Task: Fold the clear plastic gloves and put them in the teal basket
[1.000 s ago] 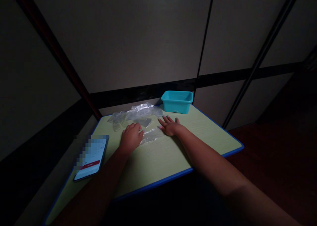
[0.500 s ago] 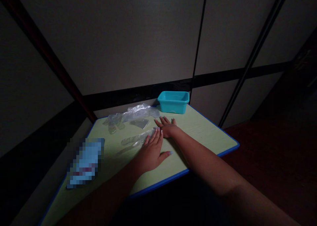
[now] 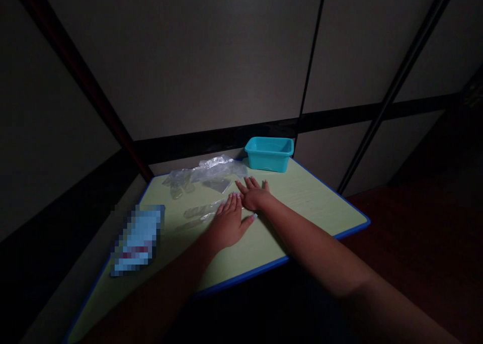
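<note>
Head view: left hand (palm-down)

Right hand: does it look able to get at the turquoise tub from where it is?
Probably yes: the turquoise tub stands just beyond the right hand, with only bare tabletop showing between them. The crumpled clear plastic lies to the left, out of that path.

Dim scene, darkened side edges, glare on crinkled plastic, pixelated patch at left
</note>
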{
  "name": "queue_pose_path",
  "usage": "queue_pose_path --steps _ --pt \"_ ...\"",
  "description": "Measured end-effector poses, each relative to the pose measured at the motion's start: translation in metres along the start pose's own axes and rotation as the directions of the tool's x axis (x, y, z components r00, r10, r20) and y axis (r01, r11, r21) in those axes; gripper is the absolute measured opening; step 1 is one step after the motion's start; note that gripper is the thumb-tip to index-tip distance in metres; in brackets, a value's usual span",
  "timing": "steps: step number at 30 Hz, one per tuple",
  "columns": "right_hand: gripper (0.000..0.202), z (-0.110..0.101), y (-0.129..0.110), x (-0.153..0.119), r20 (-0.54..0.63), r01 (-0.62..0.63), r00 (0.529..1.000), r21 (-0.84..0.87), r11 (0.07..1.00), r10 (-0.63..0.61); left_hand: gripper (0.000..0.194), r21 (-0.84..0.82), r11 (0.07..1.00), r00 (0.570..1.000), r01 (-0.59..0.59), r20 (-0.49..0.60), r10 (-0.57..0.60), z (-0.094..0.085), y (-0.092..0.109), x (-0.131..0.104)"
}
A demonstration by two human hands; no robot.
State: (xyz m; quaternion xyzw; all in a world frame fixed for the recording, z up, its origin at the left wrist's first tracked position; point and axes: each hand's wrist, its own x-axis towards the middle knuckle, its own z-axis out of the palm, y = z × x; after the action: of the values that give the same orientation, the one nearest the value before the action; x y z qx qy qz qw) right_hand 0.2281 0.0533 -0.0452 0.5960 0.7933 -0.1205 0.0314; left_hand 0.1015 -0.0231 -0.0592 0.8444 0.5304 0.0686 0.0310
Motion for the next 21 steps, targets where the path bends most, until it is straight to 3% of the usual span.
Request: queue_pose_path --steps 12,21 --pt "0.061 0.002 0.001 0.001 -0.007 -0.030 1.000 0.004 1.000 0.030 0.078 0.035 0.985 0.971 0.169 0.167 -0.173 -0.011 -0.013 -0.005" --pt "0.060 0.001 0.009 0.003 0.018 -0.092 0.996 -0.038 0.995 0.093 0.077 0.010 0.985 0.966 0.170 0.197 -0.169 -0.018 -0.017 -0.006"
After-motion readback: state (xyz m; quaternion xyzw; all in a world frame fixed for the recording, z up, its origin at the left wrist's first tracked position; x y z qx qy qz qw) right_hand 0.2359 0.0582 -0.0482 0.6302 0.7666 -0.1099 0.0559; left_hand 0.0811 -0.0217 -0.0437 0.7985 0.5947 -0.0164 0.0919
